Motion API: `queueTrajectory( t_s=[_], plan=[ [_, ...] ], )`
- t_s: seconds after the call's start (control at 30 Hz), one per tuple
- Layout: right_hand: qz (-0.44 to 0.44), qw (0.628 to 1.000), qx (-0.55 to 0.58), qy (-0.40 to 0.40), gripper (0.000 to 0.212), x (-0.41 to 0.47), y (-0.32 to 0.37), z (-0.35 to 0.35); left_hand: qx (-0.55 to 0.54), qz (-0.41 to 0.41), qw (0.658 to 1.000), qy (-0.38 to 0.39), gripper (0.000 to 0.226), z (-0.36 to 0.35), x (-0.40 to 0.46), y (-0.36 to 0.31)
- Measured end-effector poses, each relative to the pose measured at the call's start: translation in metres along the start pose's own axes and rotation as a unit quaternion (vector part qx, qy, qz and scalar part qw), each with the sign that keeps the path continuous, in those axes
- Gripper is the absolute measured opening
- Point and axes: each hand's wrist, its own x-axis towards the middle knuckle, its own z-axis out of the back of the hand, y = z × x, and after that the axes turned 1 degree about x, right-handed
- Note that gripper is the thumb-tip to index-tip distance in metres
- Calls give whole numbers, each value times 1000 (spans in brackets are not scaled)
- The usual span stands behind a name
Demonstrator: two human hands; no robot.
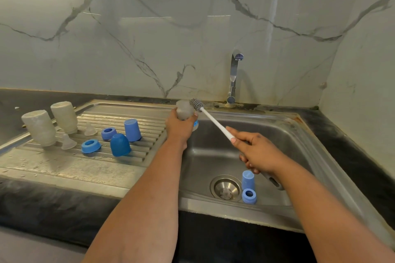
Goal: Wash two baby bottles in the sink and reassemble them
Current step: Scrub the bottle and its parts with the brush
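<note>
My left hand (179, 127) grips a frosted baby bottle (184, 109) over the sink's left rim, something blue peeking below it. My right hand (256, 150) holds a white-handled bottle brush (214, 123); its grey bristle head (197, 104) touches the bottle's top. On the draining board stand two upside-down frosted bottles (39, 127) (64, 117), two clear teats (68, 142) (90, 129), two blue rings (90, 146) (108, 133) and two blue caps (120, 145) (132, 130). In the basin lie a blue cap (248, 180) and a blue ring (249, 195).
The steel sink (277, 134) has a round drain (226, 188) near the front. A chrome tap (234, 77) rises at the back against the marble wall, with no water visibly flowing. Dark countertop (352, 151) surrounds the sink.
</note>
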Motion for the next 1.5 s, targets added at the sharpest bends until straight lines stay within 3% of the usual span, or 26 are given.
queueTrajectory(
  t_s=[0.1, 0.2, 0.3, 0.37, 0.5, 0.67, 0.77, 1.0, 1.1, 1.17, 1.3, 1.37, 1.43, 1.5],
  plan=[
    [-14, 1000, -4, -8, 37, 2, -5, 1, 84, -47, 994, 48, 44, -3, -7, 2],
    [-34, 999, -3, -28, 38, 4, -7, 6, 160, -30, 976, 142, 47, -11, -13, 2],
    [-44, 998, 43, -11, 38, 4, -1, 6, 243, -71, 965, 63, 45, -14, -11, 0],
    [-46, 997, 64, 3, 37, 2, 5, 7, 236, -86, 968, 17, 42, -10, -7, -1],
    [-71, 994, 71, 48, 37, -5, 7, 5, 255, -40, 966, -12, 46, 1, 2, 7],
    [31, 992, -116, -48, 39, -2, 2, 7, 302, -36, 953, -4, 58, 1, 6, 8],
    [56, 992, -116, -16, 38, -5, 6, 10, 361, -54, 931, -22, 54, 6, 6, 5],
    [31, 976, -202, -72, 41, 9, -4, 10, 474, -257, 842, 37, 60, -11, -7, -3],
    [-19, 979, -201, 21, 37, 4, -11, 17, 447, -196, 872, -38, 56, -4, -3, -7],
    [-40, 982, -175, 65, 36, -4, -14, 13, 437, -135, 888, -35, 54, 11, 4, -2],
    [4, 978, -201, -53, 39, 8, -11, 15, 413, -107, 904, 14, 61, 13, 5, 3],
    [18, 983, -173, -63, 38, 11, -10, 15, 315, -92, 943, 54, 57, 6, -2, -3],
    [5, 995, -88, -52, 36, 10, -11, 14, 147, -32, 982, 110, 41, 7, -9, -11],
    [-6, 999, -30, -37, 36, 8, -11, 14, 46, 46, 983, 173, 33, 11, -14, -14]
  ],
)
